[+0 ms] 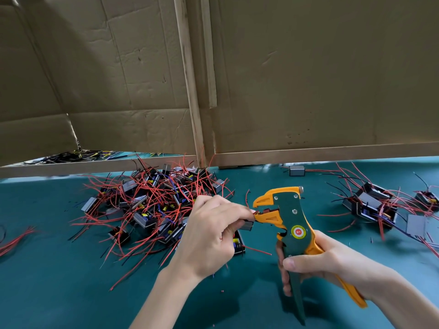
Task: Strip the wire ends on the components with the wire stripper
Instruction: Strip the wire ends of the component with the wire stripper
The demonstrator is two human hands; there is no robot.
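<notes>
Cardboard point(308, 79) is walling off the back, and the teal bench point(71, 281) is carrying everything. Pile point(152, 205) of components with red and black leads is sitting left of centre, just beyond the left hand point(209, 238). A smaller cluster point(370, 205) is lying well apart at far right; can't tell whether those are stripped.

Stripper point(292, 224) is being held off the bench at centre-right. Its long axis is running from the head at upper left down to the handles at lower right, with the mouth facing left. Right hand point(327, 262) is gripping the handles, fingers wrapping the green one and the orange one lying in the palm. Handles are looking spread and the jaws apart, so I'm reading the squeeze as not yet made.

Left hand is pinching a component point(247, 225) and holding it up against the lower jaw. One red wire point(247, 198) is arcing up just left of the head. Something red is showing inside the mouth, but I can't tell whether it's a seated wire end or part of the tool.

Key relation: the mouth is lying directly right of the left hand's fingertips, so the feed is going left to right, crossing the tool's long axis. Left hand is nearer the wire and is likely doing the positioning; right hand is only needing to close.
</notes>
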